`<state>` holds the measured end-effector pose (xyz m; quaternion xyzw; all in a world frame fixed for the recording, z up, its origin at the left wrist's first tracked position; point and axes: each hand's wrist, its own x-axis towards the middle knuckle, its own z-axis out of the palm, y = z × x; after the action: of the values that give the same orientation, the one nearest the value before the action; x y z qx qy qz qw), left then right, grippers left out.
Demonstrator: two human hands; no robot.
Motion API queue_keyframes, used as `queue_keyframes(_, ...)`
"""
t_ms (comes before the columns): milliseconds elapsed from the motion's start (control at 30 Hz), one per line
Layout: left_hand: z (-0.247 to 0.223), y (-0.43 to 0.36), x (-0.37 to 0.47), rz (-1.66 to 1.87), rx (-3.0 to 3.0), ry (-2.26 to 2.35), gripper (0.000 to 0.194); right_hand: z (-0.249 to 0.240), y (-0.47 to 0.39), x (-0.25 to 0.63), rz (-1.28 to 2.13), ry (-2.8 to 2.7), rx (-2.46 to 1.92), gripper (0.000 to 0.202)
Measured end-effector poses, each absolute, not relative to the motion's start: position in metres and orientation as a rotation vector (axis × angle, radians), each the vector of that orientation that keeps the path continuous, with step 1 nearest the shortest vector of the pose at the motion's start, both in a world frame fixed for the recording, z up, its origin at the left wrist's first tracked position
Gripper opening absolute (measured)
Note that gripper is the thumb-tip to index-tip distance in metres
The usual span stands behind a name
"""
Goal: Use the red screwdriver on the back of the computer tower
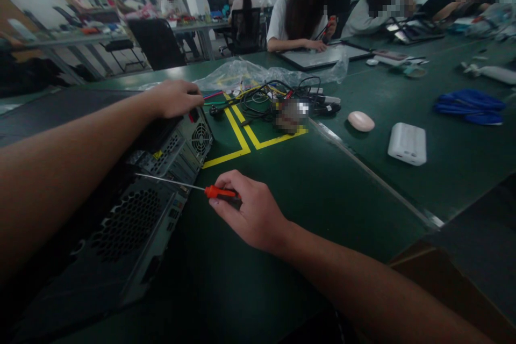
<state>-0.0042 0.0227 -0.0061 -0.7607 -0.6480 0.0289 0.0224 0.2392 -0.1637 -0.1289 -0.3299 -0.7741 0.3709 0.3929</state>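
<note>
A black desktop computer case lies on the table at the left, its grey metal back with fan grilles facing right. My left hand is closed over the case's far upper corner, by the red power socket; some of its fingers are hidden. My right hand is closed round the orange and black handle of a screwdriver. The long thin shaft points left, across the case's back panel. Its tip is near the black edge above the large honeycomb grille; whether it touches a screw I cannot make out.
Behind the case lie tangled cables and clear plastic film. To the right are a pinkish oval object, a white block-shaped device and a blue bundle. A metal strip crosses the table. Several people work opposite.
</note>
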Motion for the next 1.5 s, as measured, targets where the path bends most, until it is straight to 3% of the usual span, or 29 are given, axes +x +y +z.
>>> queue_keyframes(167,-0.007,0.021,-0.005,0.006,-2.392,-2.002,0.056,-0.130,-0.162,0.239,0.938,-1.957,-0.823,0.016)
queue_keyframes(833,-0.004,0.025,-0.001,0.007,-2.340,-2.071,0.073,-0.127,-0.162,0.242,0.857,-1.930,-0.798,0.012)
queue_keyframes(1067,-0.003,0.022,0.001,0.003,-2.335,-2.073,0.078,-0.126,-0.161,0.243,0.806,-1.932,-0.837,0.022)
queue_keyframes(1200,-0.004,0.023,0.000,-0.010,-2.353,-2.070,0.074,-0.127,-0.161,0.241,0.842,-1.951,-0.799,0.030)
queue_keyframes(1500,-0.011,0.034,-0.009,-0.053,-2.393,-2.027,0.061,-0.128,-0.164,0.242,0.916,-1.942,-0.861,0.023)
